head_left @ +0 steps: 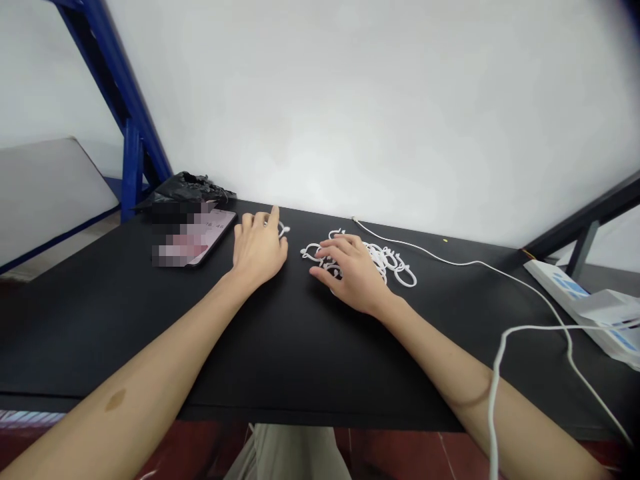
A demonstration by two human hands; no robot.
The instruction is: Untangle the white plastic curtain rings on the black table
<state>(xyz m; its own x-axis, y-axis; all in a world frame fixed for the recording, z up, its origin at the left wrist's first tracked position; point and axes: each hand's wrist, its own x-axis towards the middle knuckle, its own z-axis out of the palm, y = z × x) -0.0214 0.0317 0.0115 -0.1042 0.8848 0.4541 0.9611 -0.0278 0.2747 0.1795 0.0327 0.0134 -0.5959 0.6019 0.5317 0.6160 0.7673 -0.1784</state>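
A phone (200, 240) lies beside what looks like a black bag (186, 188).

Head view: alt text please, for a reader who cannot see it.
On a black table, the right hand rests on a tangled white cable and the left hand lies flat beside it, open. A phone lies just left of the left hand; a white power strip sits at far right.
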